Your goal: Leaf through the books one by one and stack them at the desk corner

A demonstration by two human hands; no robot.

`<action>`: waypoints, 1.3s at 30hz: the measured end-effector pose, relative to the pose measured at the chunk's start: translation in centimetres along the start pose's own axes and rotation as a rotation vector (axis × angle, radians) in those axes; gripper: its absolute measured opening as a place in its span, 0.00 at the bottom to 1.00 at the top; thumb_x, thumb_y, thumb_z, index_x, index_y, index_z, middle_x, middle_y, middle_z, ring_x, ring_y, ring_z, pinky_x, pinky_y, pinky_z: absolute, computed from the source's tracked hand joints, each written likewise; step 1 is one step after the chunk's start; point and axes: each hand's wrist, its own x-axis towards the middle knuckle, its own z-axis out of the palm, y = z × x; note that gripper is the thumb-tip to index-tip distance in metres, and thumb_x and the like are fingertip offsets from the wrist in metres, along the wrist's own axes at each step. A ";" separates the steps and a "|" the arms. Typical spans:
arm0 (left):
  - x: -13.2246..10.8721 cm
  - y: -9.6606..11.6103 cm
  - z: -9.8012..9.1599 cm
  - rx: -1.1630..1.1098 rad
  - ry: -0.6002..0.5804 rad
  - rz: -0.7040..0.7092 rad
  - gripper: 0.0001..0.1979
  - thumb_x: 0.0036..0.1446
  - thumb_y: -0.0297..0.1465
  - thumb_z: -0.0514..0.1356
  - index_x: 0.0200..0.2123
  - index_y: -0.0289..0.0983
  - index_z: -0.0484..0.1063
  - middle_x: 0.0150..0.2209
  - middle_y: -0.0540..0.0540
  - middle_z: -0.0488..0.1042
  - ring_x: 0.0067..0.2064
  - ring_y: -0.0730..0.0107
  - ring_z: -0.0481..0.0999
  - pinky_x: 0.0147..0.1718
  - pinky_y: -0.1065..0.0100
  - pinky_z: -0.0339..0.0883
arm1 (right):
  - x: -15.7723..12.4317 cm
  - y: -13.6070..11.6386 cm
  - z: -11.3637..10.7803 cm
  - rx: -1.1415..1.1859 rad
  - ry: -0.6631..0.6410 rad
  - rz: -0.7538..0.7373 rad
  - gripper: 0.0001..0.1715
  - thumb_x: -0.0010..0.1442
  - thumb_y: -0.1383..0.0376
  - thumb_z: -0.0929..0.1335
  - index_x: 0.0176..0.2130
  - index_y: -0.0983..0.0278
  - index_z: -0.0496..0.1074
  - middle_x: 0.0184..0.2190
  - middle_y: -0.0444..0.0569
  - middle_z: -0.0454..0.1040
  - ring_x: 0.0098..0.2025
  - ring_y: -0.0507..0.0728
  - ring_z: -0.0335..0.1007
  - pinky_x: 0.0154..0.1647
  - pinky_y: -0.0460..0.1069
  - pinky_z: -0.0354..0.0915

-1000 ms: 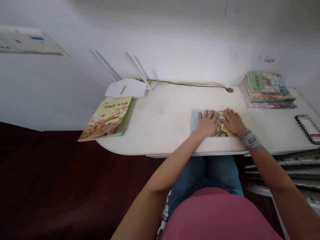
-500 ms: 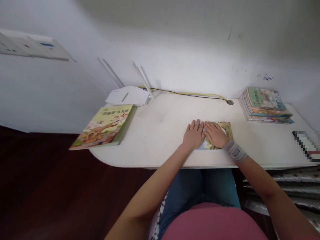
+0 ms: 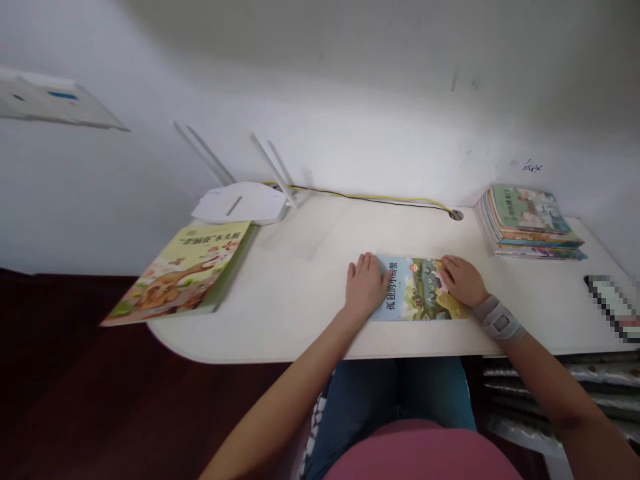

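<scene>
Two hands lie flat on a thin picture book (image 3: 417, 291) near the front edge of the white tabletop (image 3: 310, 267). The left hand (image 3: 366, 287) rests palm down on the book's left edge, fingers spread loosely and pointing toward the wall, partly on the cover and partly on the tabletop. The right hand (image 3: 463, 280) rests palm down on the book's right edge, fingers lightly curled over the cover; a grey wrist band (image 3: 499, 319) wraps that wrist. Neither hand grips anything; both only press down. Between them the cover shows a blue sky, a green scene and a line of dark characters running along its left side.

At the far left of the tabletop a larger yellow-green book (image 3: 183, 275) lies flat, its near corner hanging over the edge. Behind it, just beside, sits a white router (image 3: 240, 203) with antennas leaning against the wall. A yellow and black cable (image 3: 380, 198) runs along the back to a hole. A stack of books (image 3: 527, 223) sits at the far right corner, well apart from the hands.
</scene>
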 end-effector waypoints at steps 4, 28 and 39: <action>0.6 -0.4 -1.4 -0.402 0.068 -0.110 0.21 0.59 0.35 0.53 0.54 0.32 0.67 0.50 0.35 0.74 0.54 0.54 0.72 0.53 0.53 0.64 | 0.0 0.6 0.6 0.071 0.076 -0.013 0.22 0.66 0.61 0.58 0.52 0.70 0.69 0.50 0.59 0.73 0.53 0.61 0.66 0.57 0.54 0.60; 2.2 -0.4 -4.6 -0.899 -0.208 -0.241 0.10 0.46 0.37 0.64 0.27 0.36 0.73 0.26 0.48 0.76 0.28 0.70 0.73 0.28 0.68 0.65 | 0.0 1.8 -3.5 0.918 0.094 0.264 0.15 0.56 0.54 0.67 0.33 0.62 0.75 0.28 0.45 0.74 0.29 0.52 0.67 0.30 0.48 0.64; 2.4 -0.3 -3.2 -0.562 -0.180 -0.224 0.16 0.56 0.41 0.57 0.44 0.39 0.68 0.27 0.49 0.74 0.29 0.65 0.73 0.29 0.66 0.64 | 0.4 1.4 -2.9 0.696 0.070 0.414 0.20 0.57 0.50 0.64 0.29 0.64 0.71 0.21 0.43 0.70 0.23 0.50 0.62 0.25 0.46 0.58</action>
